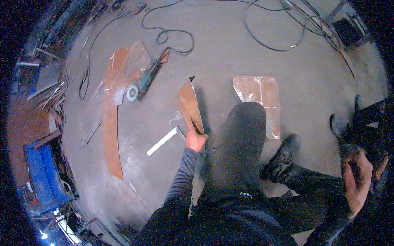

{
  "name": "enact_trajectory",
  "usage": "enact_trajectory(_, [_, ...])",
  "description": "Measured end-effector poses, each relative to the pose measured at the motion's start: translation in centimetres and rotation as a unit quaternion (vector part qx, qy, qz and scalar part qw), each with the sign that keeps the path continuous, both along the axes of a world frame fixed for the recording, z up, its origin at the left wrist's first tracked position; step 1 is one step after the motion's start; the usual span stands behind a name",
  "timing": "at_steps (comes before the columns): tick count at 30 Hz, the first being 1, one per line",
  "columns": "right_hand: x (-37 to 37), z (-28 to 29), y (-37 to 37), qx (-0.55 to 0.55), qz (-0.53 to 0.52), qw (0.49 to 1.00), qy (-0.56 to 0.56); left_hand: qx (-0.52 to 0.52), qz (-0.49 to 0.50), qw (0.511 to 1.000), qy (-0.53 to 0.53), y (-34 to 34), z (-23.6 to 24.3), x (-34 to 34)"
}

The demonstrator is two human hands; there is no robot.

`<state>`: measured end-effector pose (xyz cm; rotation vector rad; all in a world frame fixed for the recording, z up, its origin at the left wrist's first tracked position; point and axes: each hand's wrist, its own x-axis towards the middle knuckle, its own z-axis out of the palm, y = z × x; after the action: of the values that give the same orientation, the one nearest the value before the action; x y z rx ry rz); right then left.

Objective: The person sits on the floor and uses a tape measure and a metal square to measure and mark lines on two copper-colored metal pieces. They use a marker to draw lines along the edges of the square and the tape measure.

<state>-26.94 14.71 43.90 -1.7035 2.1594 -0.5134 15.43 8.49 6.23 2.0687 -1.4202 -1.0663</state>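
My left hand is closed on the near end of a rusty brown metal plate, which stands tilted up from the floor on its edge. A white L-shaped strip, perhaps a square, lies on the floor just left of that hand. Off to the far right, my right hand is raised with its fingers curled together. Whatever it may hold is too dark to make out. Beyond my bent knee, a second rusty plate with pale lines across it lies flat; the knee hides part of it.
An angle grinder rests on rusty sheet pieces to the left, near a long rusty strip. Black cables loop over the far floor. A blue metal box stands at the left edge. Another person's shoe shows at right.
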Motion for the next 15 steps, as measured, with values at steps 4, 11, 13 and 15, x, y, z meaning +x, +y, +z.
enact_trajectory(4, [0.4, -1.0, 0.5, -0.02, -0.016, 1.0, 0.016, 0.018, 0.036, 0.999, 0.027, 1.9, -0.2, 3.2])
enact_trajectory(11, [-2.0, -0.9, 1.8, 0.016, 0.028, 0.999, -0.01, 0.022, 0.011, 0.999, 0.033, 4.4, -1.7, 9.9])
enact_trajectory(13, [-2.6, -2.3, 3.4, -0.02, -0.031, 0.999, -0.025, 0.101, 0.024, 0.992, 0.065, 4.1, -0.5, 9.7])
enact_trajectory(15, [-3.1, -2.2, 3.7, -0.018, -0.02, 1.0, 0.003, 0.094, 0.024, 0.995, 0.035, 4.8, -2.0, 11.2])
